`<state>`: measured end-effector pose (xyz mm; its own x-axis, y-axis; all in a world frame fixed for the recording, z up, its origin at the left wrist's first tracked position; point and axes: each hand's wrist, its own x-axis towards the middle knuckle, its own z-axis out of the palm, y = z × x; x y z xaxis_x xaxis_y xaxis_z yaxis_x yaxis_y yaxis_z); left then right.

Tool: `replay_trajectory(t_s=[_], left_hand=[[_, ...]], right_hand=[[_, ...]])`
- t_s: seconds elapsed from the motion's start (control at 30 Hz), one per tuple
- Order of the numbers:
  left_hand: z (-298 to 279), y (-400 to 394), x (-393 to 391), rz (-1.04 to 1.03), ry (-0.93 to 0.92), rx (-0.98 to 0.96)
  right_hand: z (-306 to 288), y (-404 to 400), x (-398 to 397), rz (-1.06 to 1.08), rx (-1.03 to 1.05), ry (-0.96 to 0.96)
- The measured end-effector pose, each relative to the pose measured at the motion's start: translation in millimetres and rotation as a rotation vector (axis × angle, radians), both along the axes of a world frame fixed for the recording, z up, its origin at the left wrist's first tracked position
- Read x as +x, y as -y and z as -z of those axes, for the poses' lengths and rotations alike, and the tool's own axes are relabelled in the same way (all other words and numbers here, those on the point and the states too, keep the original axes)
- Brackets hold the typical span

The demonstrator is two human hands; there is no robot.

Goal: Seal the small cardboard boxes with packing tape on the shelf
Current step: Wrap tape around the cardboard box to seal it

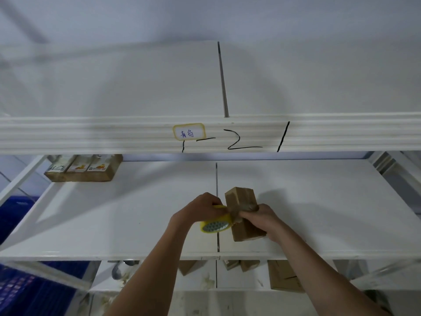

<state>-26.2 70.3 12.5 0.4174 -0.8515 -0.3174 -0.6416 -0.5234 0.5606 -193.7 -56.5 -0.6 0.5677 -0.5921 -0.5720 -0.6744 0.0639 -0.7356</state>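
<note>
White shelf [114,213] under labelled upper shelf [91,133]

Two bare forearms, hands [227,215] ungloved (no sleeves, no jewellery)

White shelf [136,213], row of labelled cardboard boxes [83,168] at back-left

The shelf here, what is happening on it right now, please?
A person is taping a small cardboard box on the white shelf. The left hand holds a yellow roll of packing tape against the box, and the right hand grips the box around its middle. More small boxes sit at the back left of the shelf.
</note>
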Motion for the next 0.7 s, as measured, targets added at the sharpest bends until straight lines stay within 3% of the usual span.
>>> replay_trajectory(t_s=[0.17, 0.23, 0.33, 0.47, 0.7], left_hand=[[-1, -17, 14, -0.065, -0.256, 0.003], [3, -18, 16, -0.089, -0.275, -0.013], [12, -17, 21, -0.136, -0.226, -0.014], [23, -18, 25, -0.229, 0.093, 0.086], [19, -11, 21, -0.222, 0.034, 0.094]], right_hand=[[1, 9, -14, 0.052, 0.030, 0.022], [2, 9, -13, 0.050, 0.033, 0.040], [-1, 8, -12, 0.068, 0.051, 0.072], [-10, 11, -14, 0.071, 0.133, 0.163], [-10, 15, -19, 0.030, 0.198, 0.240]])
